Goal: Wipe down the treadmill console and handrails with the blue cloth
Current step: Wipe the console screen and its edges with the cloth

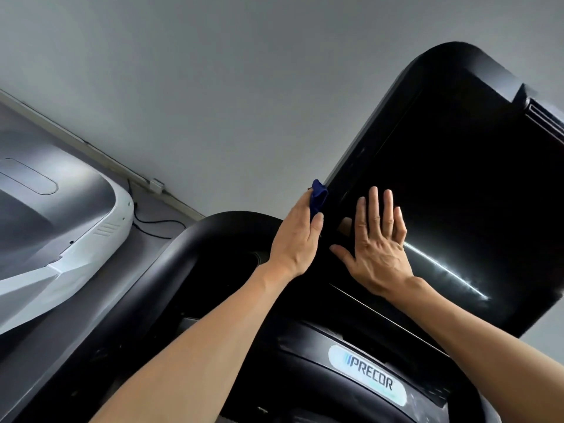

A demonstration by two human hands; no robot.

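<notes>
The treadmill's black console screen (451,184) tilts up at the right of the head view. My left hand (297,236) holds the blue cloth (319,196) against the screen's left edge; only a small fold of cloth shows above my fingers. My right hand (377,242) lies flat on the lower left of the glass, fingers straight and spread. Below the screen sits the console panel with a white PRECOR badge (367,375). A curved black handrail (189,254) loops around to the left of my left forearm.
A grey wall fills the background. To the left stands the grey and white shroud of another machine (61,227). A black cable (149,221) and a white wall conduit box (157,186) run along the floor edge behind it.
</notes>
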